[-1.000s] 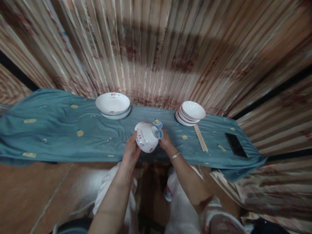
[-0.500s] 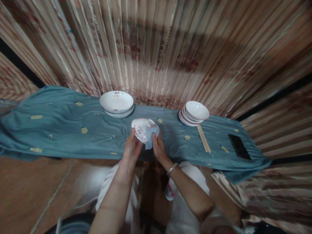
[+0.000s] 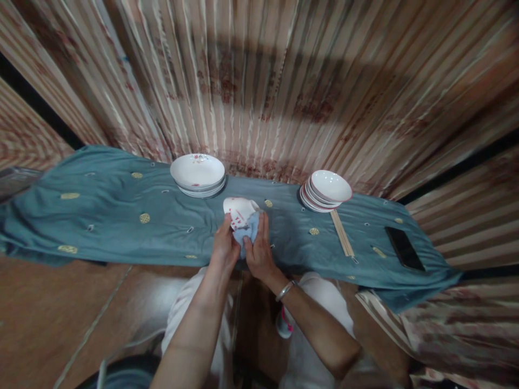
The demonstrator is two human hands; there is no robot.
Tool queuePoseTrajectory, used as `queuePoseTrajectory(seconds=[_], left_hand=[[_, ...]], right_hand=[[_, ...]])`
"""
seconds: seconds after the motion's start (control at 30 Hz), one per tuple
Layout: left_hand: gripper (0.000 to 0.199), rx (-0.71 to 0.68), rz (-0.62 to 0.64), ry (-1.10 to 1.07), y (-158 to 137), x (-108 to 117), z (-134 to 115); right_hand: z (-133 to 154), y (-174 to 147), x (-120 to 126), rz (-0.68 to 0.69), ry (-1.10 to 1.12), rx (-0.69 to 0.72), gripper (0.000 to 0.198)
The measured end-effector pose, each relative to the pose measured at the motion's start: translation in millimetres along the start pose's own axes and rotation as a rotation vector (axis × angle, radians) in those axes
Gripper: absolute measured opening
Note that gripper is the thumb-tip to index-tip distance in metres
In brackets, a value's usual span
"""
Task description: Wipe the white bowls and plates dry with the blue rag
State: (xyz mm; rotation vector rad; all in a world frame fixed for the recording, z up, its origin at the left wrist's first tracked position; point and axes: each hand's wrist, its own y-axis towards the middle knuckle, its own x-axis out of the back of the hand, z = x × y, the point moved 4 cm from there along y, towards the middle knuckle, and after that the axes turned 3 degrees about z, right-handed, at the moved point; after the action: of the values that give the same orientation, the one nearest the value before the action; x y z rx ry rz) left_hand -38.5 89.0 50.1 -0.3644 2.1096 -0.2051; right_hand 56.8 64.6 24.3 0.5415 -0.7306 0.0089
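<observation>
Wiping looks ongoing: blue cloth now spread further along the bowl's near side, bowl gripped by curled left hand, cloth pressed by half-closed right hand

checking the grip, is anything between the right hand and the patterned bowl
Yes, the light blue cloth lies between the right hand and the patterned bowl. The left hand holds the bowl's other side.

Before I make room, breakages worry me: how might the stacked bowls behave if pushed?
The stacked bowls could topple, being piled several high. Their glossy surface suggests they're slippery, probably fragile. The wrinkled tablecloth might bunch beneath.
</observation>
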Motion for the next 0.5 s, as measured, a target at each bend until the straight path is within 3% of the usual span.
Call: queuePoseTrajectory(seconds=[0.3, 0.5], left_hand=[[0.012, -0.046, 0.074, 0.258, -12.7, -2.0, -0.4], [0.017, -0.091, 0.112, 0.362, -11.8, 3.8, 5.0]], right_hand=[[14.4, 10.3, 15.9, 0.020, -0.140, 0.241, 0.066], [15.6, 17.8, 24.3, 0.018, -0.132, 0.256, 0.065]])
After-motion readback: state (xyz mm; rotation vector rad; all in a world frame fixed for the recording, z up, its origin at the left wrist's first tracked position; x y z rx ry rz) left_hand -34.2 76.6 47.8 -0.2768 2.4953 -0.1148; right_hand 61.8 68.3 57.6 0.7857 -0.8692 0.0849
